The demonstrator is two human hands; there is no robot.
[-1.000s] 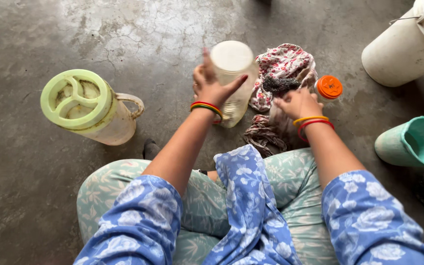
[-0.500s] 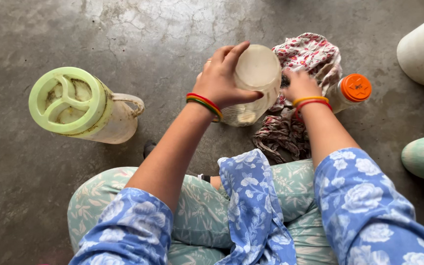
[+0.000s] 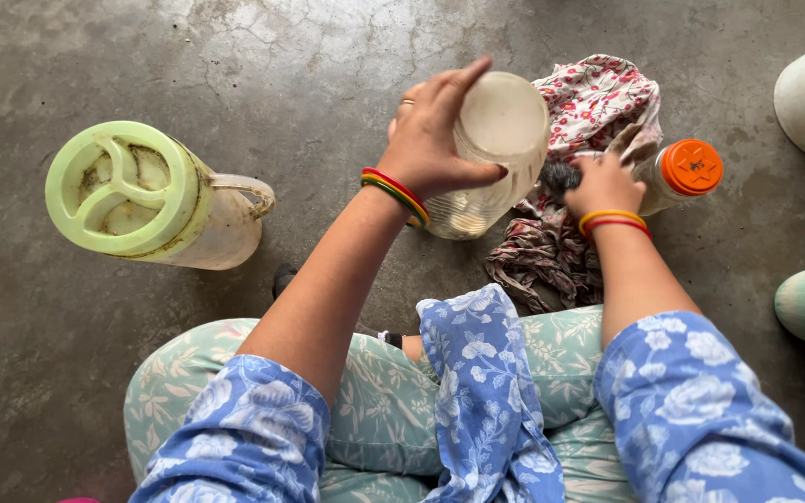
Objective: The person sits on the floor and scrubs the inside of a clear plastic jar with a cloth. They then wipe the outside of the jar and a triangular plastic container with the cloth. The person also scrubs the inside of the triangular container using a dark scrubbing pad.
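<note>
Two hands are busy on the grey floor (image 3: 328,74). At 12 o'clock, the left hand (image 3: 430,140) wraps its fingers around a cloudy plastic jar (image 3: 496,140), tipped a bit. The right hand (image 3: 605,184), at 1 o'clock, closes on a dark scrubber (image 3: 561,175) lying on some flowery cloths (image 3: 598,98) (beside an orange-capped bottle (image 3: 680,175)). I think scrubbing has not started. A green-lidded jug (image 3: 156,200) waits at 9 o'clock.
</note>
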